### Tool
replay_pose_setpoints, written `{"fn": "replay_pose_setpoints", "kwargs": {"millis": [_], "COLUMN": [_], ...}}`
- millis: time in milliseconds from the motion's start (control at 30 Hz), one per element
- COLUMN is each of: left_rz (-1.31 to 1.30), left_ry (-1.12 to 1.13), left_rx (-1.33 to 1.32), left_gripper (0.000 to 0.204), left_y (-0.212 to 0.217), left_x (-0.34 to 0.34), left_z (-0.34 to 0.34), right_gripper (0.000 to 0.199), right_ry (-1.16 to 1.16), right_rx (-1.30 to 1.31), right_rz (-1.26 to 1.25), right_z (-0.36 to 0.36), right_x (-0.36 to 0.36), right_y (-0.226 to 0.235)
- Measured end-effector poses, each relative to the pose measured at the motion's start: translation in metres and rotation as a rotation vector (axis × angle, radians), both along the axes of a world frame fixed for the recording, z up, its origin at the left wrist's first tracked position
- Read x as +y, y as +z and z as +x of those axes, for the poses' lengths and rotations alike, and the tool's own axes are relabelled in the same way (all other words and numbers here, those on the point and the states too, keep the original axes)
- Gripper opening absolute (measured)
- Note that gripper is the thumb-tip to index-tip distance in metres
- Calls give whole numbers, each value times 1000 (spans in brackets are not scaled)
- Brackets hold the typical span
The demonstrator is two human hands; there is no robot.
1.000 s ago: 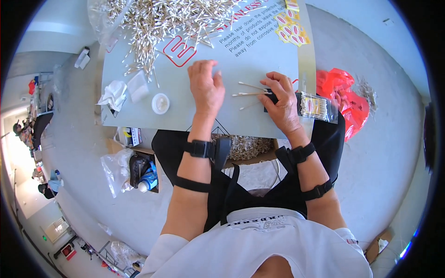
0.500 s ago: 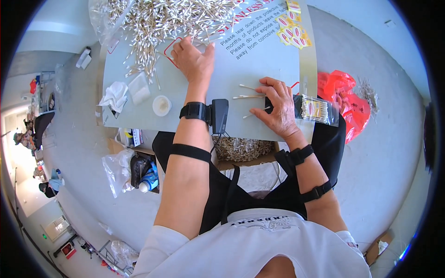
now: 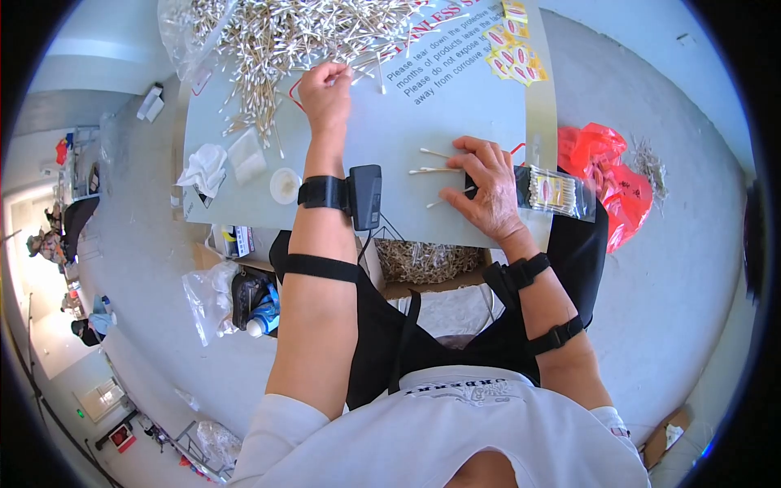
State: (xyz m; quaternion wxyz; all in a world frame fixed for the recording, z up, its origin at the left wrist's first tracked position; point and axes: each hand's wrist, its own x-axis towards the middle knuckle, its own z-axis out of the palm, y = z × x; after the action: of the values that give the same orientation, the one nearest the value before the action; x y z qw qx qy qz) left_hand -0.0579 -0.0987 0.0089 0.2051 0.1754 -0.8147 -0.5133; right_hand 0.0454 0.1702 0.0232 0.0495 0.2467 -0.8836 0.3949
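Observation:
My left hand (image 3: 327, 93) reaches to the near edge of a big heap of cotton swabs (image 3: 293, 37). Its thumb and fingertips are pinched together on a cotton swab, mostly hidden by the fingers. My right hand (image 3: 490, 187) rests on the table over a flat black piece (image 3: 470, 180), fingers apart. Several loose cotton swabs (image 3: 435, 170) lie just left of it, heads pointing left, their other ends toward the hand. Right of that hand lies a clear packet (image 3: 561, 193) with swabs and a yellow card inside, partly past the table edge.
Small yellow cards (image 3: 517, 61) lie at the far right of the table (image 3: 390, 130). On the left are a white round tub (image 3: 285, 185), a crumpled tissue (image 3: 202, 169) and a clear bag (image 3: 191, 32). A box of swabs (image 3: 431, 264) sits below; a red bag (image 3: 618, 191) is at right.
My left hand has shifted slightly left and its fingers have closed into a pinch. A swab right of it now lies apart at the heap's edge. My right hand has barely moved.

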Motion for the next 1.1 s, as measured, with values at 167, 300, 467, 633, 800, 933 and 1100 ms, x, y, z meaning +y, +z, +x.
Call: {"fn": "replay_pose_setpoints", "kwargs": {"millis": [167,300,467,633,800,933,1100], "left_rz": [461,435,347,188,-252,-752,-591], "left_ry": [105,-164,-782,-396,-33,93,1], "left_rx": [132,-18,-454,-350,-84,-173,-82], "left_gripper": [2,4,4,12,16,23,26], "left_y": [15,31,54,30,-8,-11,-11], "left_x": [13,0,12,18,4,7,0], "left_z": [31,84,148,125,37,13,13], "right_gripper": [40,40,38,36,36,35,34], "right_ry": [84,88,69,64,64,57,52], "right_rx": [-26,-22,-22,-5,-4,-11,-9], "right_rz": [33,18,9,13,-4,-10,-8], "right_z": [-3,-2,-2,-2,-2,-2,-2], "right_x": [9,7,8,8,5,7,5], "right_y": [-1,-1,-2,-2,-4,-3,-1]}}
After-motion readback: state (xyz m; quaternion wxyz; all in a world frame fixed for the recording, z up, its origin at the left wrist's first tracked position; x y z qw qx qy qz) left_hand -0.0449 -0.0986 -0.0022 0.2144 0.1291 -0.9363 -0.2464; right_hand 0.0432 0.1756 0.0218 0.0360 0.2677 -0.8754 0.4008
